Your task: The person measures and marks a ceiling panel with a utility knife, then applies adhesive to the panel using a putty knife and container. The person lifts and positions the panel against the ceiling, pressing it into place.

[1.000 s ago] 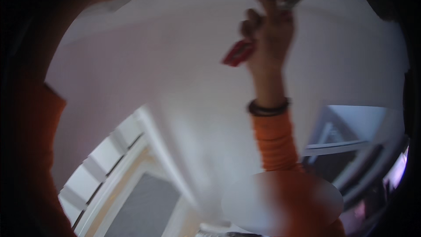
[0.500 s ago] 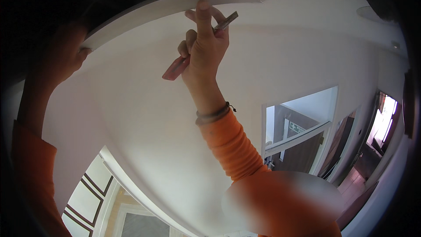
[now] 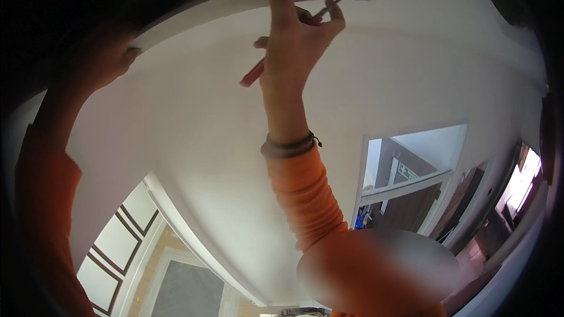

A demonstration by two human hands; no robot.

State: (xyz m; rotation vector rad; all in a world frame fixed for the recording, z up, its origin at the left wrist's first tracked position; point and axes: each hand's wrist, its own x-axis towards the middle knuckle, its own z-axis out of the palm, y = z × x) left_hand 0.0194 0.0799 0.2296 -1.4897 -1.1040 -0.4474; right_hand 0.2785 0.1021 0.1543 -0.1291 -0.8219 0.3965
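Observation:
My right hand (image 3: 294,50) is raised at the upper middle, in an orange sleeve with a dark bracelet, fingers curled round a slim tool with a red handle (image 3: 252,75) and a thin metal end. Its raised finger overlaps a pale overhead ledge (image 3: 217,9); whether it touches the ledge is unclear. My left hand (image 3: 108,61), in shadow at the upper left, has its fingers bent on the edge of that ledge. The space above the ledge is dark and its contents are hidden.
A white wall (image 3: 205,94) fills the middle. An interior window (image 3: 429,147) above a dark door (image 3: 399,208) is at the right, with a bright doorway (image 3: 517,182) farther right. A panelled door (image 3: 117,240) and grey floor (image 3: 185,290) show at lower left. A blurred oval covers the bottom middle.
From a second ago the view has shifted, showing the overhead ledge and my left hand more clearly. In the last half second my right hand has risen higher against the ledge, still holding the tool.

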